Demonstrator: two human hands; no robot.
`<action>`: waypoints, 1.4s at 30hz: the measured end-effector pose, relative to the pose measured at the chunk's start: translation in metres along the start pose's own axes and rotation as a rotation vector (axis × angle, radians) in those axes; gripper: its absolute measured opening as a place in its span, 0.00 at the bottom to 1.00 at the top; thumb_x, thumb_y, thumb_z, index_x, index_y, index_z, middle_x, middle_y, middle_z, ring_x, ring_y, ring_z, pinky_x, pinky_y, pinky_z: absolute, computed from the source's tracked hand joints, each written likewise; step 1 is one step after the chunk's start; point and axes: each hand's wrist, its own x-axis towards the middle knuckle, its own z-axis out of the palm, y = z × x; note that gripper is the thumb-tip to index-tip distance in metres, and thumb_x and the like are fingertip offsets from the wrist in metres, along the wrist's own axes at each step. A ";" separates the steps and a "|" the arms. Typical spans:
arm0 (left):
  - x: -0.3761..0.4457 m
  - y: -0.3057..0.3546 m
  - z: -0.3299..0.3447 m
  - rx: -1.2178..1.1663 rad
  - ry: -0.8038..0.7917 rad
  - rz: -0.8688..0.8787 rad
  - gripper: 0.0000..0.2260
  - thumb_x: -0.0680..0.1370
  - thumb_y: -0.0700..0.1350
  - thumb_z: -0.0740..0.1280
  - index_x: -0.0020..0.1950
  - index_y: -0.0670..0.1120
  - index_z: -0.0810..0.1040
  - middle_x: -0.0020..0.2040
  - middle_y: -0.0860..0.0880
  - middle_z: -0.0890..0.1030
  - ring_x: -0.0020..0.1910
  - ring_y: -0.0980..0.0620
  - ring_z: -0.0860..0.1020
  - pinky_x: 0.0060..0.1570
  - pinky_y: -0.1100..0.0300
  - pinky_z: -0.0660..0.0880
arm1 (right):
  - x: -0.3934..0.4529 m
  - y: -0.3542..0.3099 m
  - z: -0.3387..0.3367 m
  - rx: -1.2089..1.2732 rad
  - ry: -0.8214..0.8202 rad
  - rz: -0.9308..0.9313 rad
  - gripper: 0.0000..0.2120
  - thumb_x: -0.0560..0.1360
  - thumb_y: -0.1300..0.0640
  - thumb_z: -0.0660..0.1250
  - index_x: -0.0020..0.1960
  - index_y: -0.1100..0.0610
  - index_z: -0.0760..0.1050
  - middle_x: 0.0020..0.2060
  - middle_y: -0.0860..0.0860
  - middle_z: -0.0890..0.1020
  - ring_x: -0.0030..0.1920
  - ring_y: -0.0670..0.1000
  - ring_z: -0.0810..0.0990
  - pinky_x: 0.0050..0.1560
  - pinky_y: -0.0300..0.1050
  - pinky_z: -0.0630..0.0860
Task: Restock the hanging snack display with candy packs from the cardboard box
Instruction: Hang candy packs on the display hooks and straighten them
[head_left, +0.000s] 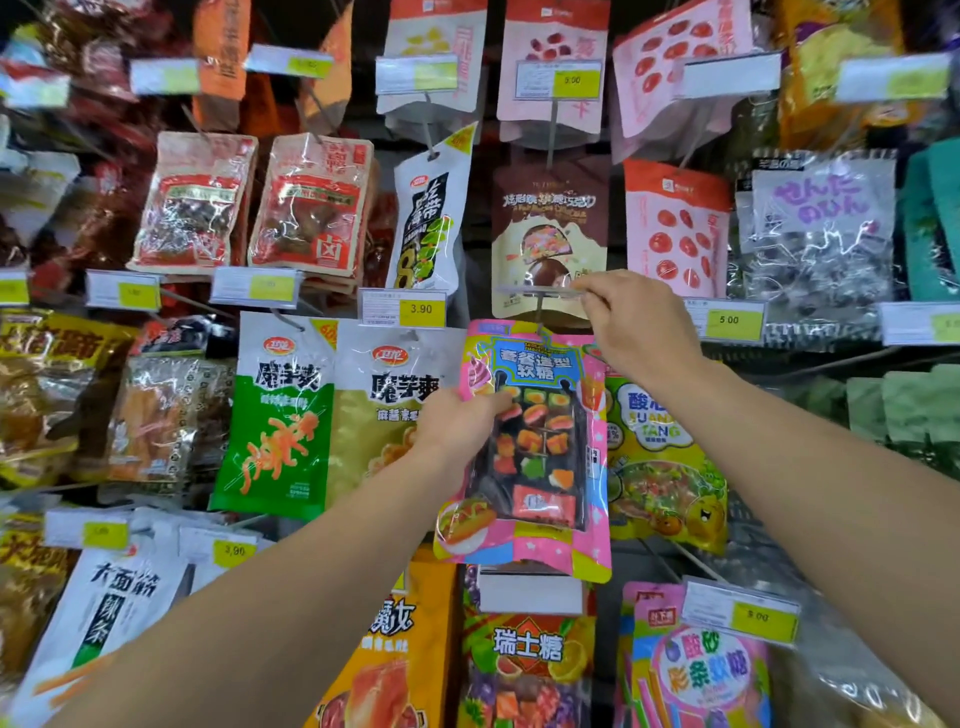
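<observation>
A pink and blue candy pack (540, 457) with a black window of small gummy sweets hangs in front of the display, its top hole at the tip of a metal peg. My left hand (457, 421) holds the pack by its left edge, thumb across the front. My right hand (631, 322) pinches the clear price-tag holder (540, 292) at the peg's end, lifted flat above the pack. The cardboard box is out of view.
Snack bags hang in rows all around: green and beige konjac packs (332, 415) to the left, a yellow sour-candy bag (660, 457) right behind, a brown chocolate bag (550, 234) above. Yellow price tags (402, 310) stick out on peg ends. Gummy bags (524, 660) hang below.
</observation>
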 end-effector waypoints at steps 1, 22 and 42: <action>0.000 0.000 0.000 -0.002 -0.001 -0.003 0.04 0.74 0.46 0.73 0.45 0.46 0.82 0.45 0.48 0.85 0.43 0.49 0.83 0.40 0.59 0.78 | -0.001 -0.001 0.001 0.003 -0.007 -0.001 0.16 0.82 0.55 0.57 0.66 0.51 0.77 0.63 0.51 0.80 0.61 0.57 0.77 0.58 0.54 0.75; -0.012 -0.051 -0.028 0.431 0.020 0.062 0.15 0.74 0.54 0.71 0.51 0.44 0.76 0.43 0.48 0.83 0.38 0.53 0.77 0.38 0.59 0.70 | -0.146 -0.002 0.057 0.572 -0.349 0.457 0.37 0.74 0.54 0.73 0.76 0.42 0.56 0.53 0.35 0.74 0.58 0.43 0.74 0.55 0.39 0.67; -0.030 -0.060 -0.078 0.729 -0.293 0.219 0.27 0.75 0.55 0.70 0.72 0.48 0.71 0.71 0.49 0.73 0.70 0.48 0.71 0.65 0.57 0.67 | -0.164 -0.056 0.052 -0.012 -0.463 0.469 0.30 0.77 0.43 0.64 0.75 0.52 0.63 0.70 0.54 0.65 0.67 0.60 0.70 0.66 0.55 0.71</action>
